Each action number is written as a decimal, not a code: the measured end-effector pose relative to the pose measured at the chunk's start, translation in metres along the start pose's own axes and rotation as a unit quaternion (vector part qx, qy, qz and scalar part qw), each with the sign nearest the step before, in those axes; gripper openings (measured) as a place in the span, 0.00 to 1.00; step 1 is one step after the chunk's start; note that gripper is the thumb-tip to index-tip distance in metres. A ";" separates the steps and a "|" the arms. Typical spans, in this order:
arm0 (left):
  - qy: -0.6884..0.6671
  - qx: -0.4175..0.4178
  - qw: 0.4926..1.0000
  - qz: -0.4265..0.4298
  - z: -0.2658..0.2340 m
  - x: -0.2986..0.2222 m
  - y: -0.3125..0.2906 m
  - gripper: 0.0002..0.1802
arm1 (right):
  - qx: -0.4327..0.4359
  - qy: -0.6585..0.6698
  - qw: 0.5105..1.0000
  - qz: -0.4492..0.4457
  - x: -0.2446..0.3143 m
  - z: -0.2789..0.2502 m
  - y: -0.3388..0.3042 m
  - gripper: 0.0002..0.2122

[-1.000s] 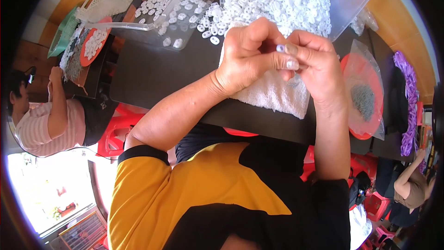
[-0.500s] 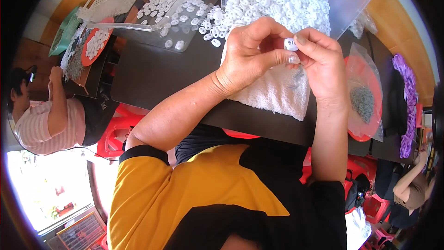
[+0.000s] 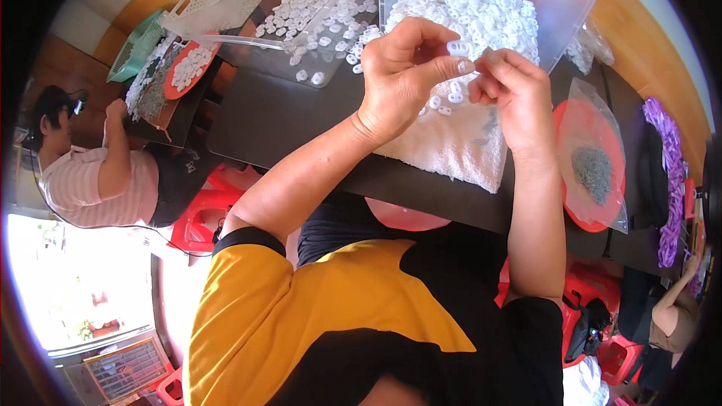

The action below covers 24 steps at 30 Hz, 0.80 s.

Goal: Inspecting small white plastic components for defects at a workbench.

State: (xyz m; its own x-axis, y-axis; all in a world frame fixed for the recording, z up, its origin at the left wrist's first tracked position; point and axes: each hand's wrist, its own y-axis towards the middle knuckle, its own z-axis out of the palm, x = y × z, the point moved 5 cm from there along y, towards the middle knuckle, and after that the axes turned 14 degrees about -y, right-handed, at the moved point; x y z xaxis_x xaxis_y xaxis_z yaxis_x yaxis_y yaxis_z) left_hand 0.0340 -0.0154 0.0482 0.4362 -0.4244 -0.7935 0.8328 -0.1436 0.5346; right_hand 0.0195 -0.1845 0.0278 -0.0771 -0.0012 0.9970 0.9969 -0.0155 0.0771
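Note:
My left hand [image 3: 398,79] pinches a small white oval plastic piece with two holes [image 3: 458,48] between thumb and fingertips. Close by, my right hand [image 3: 519,98] has its thumb and index finger pressed together; whatever sits between them is too small to make out. Both hands are raised over a white towel [image 3: 451,152] at the table's near edge. Several more white pieces [image 3: 444,110] lie on the towel between my hands, with small grey bits near its right side. Beyond them spreads a large heap of the same white pieces [image 3: 470,11].
A clear plastic bin [image 3: 571,7] stands around the heap. At right, a red plate [image 3: 569,199] bears a clear bag with small grey metal parts [image 3: 592,173]; purple cord [image 3: 668,180] lies beyond. Another person [image 3: 101,173] sits at left beside a red plate of white pieces [image 3: 192,68].
My hands have drawn slightly apart, and the white piece now shows in my left fingers, turned flatter. The view has shifted a little, baring several white pieces on the towel.

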 end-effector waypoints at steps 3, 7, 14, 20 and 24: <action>0.037 0.033 0.998 0.030 0.004 -0.002 -0.002 0.13 | 0.019 0.007 1.000 -0.018 0.005 0.004 -0.003 0.13; 0.117 0.073 0.985 0.102 0.018 -0.020 -0.006 0.12 | 0.025 0.024 0.998 -0.061 0.019 0.009 -0.010 0.12; 0.174 0.086 0.969 0.151 0.028 -0.037 -0.015 0.12 | 0.074 -0.001 0.992 -0.103 0.034 0.013 -0.021 0.10; 0.276 0.087 0.941 0.176 0.034 -0.046 -0.023 0.14 | 0.095 0.015 0.987 -0.125 0.034 0.014 -0.023 0.10; 0.241 0.006 0.946 0.217 0.012 -0.072 0.004 0.12 | 0.030 0.051 0.993 -0.104 0.029 0.008 -0.022 0.12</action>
State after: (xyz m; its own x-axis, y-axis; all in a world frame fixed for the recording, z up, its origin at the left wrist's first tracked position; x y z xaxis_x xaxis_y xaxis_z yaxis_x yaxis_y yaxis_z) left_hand 0.0016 0.0038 0.1114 0.8431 0.0116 -0.5376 0.5372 -0.0615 0.8412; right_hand -0.0044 -0.1760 0.0546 -0.2794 -0.1049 0.9544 0.9582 0.0330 0.2842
